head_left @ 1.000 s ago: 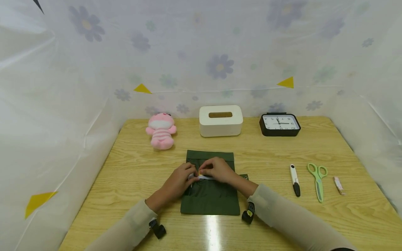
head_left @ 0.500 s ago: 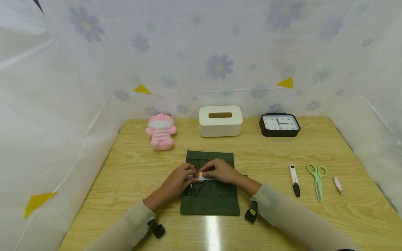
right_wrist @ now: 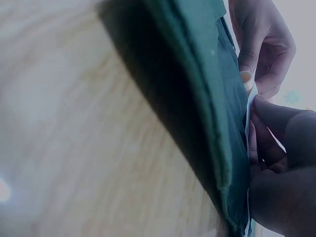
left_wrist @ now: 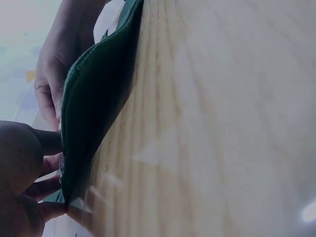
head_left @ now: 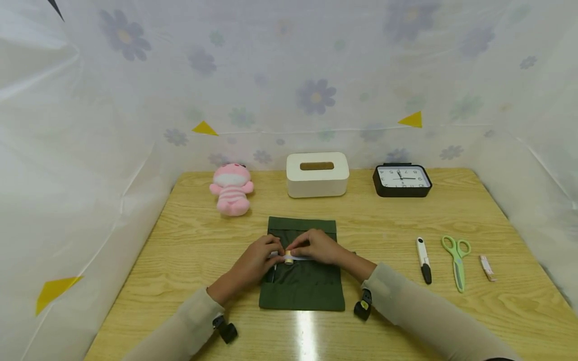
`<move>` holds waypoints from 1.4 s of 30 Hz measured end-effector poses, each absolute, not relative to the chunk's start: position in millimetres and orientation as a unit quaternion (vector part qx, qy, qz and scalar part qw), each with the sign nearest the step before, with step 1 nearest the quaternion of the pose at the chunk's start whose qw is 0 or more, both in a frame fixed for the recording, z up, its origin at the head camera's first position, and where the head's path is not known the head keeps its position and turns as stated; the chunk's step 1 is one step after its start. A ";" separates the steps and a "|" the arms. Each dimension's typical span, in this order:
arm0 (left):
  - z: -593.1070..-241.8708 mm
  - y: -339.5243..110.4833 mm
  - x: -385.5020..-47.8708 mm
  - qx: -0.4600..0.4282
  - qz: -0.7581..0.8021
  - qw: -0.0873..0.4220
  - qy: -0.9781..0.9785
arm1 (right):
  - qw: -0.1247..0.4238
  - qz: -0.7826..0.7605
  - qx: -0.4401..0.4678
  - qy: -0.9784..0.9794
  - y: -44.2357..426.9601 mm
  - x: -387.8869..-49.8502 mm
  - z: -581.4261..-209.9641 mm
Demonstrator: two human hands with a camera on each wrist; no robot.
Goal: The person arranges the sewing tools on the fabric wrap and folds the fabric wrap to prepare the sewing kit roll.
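Note:
A dark green cloth organiser lies flat in the middle of the table, crossed by a white elastic band. Under the band stands a small yellow-and-cream cylinder, perhaps a thread spool. My left hand pinches the band just left of the cylinder. Thumb and fingertips of my right hand meet at the cylinder's far end, close against the band. In the right wrist view, the cylinder shows between both hands' fingertips. The left wrist view shows the cloth edge-on, hiding the cylinder.
A pink plush toy, a white tissue box and a black clock stand along the back. To the right lie a white-and-black utility knife, green scissors and a small pink-and-white item.
The cylinder has slid nearer the table's front and under the band, so more of it shows. My right fingertips shifted slightly right; my left hand has stayed nearly still.

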State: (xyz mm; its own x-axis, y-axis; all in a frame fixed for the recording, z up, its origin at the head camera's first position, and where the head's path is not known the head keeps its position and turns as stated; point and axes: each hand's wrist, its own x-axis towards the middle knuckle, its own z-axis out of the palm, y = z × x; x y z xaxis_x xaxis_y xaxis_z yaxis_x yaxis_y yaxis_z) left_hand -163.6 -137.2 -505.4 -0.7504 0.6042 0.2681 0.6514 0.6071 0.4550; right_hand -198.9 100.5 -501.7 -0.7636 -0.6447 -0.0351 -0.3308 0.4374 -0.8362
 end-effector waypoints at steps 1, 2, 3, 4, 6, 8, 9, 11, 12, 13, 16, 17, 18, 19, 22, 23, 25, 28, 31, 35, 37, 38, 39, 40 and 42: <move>-504.9 -137.2 -163.3 -0.351 -0.272 0.044 -0.895 | 0.178 -0.443 -0.296 0.827 100.6 -198.9 -501.9; -504.3 -137.1 -162.8 -0.351 -0.274 0.044 -0.895 | 0.179 -0.444 -0.298 0.826 100.8 -198.9 -502.2; -503.4 -137.1 -162.3 -0.350 -0.276 0.043 -0.894 | 0.180 -0.445 -0.300 0.824 100.9 -199.0 -502.5; -502.5 -137.0 -161.7 -0.348 -0.277 0.041 -0.895 | 0.181 -0.447 -0.301 0.823 101.1 -199.0 -502.6; -500.6 -136.8 -160.6 -0.345 -0.282 0.037 -0.895 | 0.182 -0.449 -0.304 0.820 101.4 -199.2 -503.1; -499.4 -136.6 -160.0 -0.344 -0.280 0.035 -0.896 | 0.183 -0.450 -0.304 0.820 101.7 -199.0 -503.3; -499.1 -136.6 -159.9 -0.344 -0.278 0.035 -0.896 | 0.183 -0.451 -0.305 0.819 102.0 -199.3 -503.7; -499.3 -136.6 -159.8 -0.344 -0.276 0.036 -0.897 | 0.185 -0.451 -0.304 0.819 102.2 -199.2 -503.5; -499.4 -136.6 -159.9 -0.345 -0.274 0.037 -0.897 | 0.185 -0.452 -0.304 0.818 102.3 -199.1 -503.3; -499.8 -136.7 -160.0 -0.346 -0.274 0.039 -0.897 | 0.185 -0.452 -0.304 0.818 102.5 -199.0 -503.2; -501.2 -137.1 -160.5 -0.348 -0.272 0.041 -0.896 | 0.186 -0.454 -0.305 0.816 102.9 -198.5 -502.6; -501.5 -137.3 -160.5 -0.348 -0.272 0.042 -0.896 | 0.187 -0.455 -0.306 0.815 103.1 -198.4 -502.5; -501.3 -137.3 -160.4 -0.349 -0.273 0.042 -0.895 | 0.188 -0.455 -0.306 0.815 103.4 -198.4 -502.1; -501.5 -137.5 -160.5 -0.350 -0.274 0.041 -0.895 | 0.188 -0.454 -0.307 0.815 103.8 -198.6 -502.0; -500.6 -137.6 -160.0 -0.350 -0.275 0.041 -0.894 | 0.188 -0.453 -0.309 0.815 104.7 -199.3 -500.1; -500.4 -137.7 -159.9 -0.350 -0.276 0.040 -0.894 | 0.188 -0.453 -0.310 0.815 105.1 -199.6 -499.5; -500.2 -137.9 -160.0 -0.353 -0.276 0.041 -0.893 | 0.188 -0.452 -0.308 0.816 106.4 -200.5 -498.6; -499.8 -137.9 -160.2 -0.355 -0.273 0.041 -0.893 | 0.190 -0.454 -0.305 0.815 108.7 -201.5 -498.5; -500.1 -138.3 -160.6 -0.354 -0.267 0.041 -0.895 | 0.193 -0.457 -0.302 0.814 112.2 -201.5 -498.3; -499.7 -138.4 -160.5 -0.354 -0.267 0.041 -0.896 | 0.193 -0.460 -0.304 0.811 119.9 -200.1 -496.4; -499.4 -138.3 -160.3 -0.354 -0.268 0.040 -0.895 | 0.191 -0.462 -0.306 0.810 125.7 -199.6 -496.2; -499.2 -138.3 -160.1 -0.353 -0.269 0.039 -0.895 | 0.187 -0.462 -0.307 0.811 129.1 -199.2 -496.0; -499.1 -138.2 -160.0 -0.352 -0.269 0.038 -0.896 | 0.185 -0.463 -0.307 0.811 132.6 -198.7 -495.6; -499.6 -138.2 -160.1 -0.353 -0.269 0.039 -0.895 | 0.183 -0.464 -0.306 0.811 136.2 -198.2 -495.1; -500.8 -138.1 -160.3 -0.355 -0.267 0.041 -0.895 | 0.182 -0.467 -0.301 0.812 144.2 -196.8 -493.8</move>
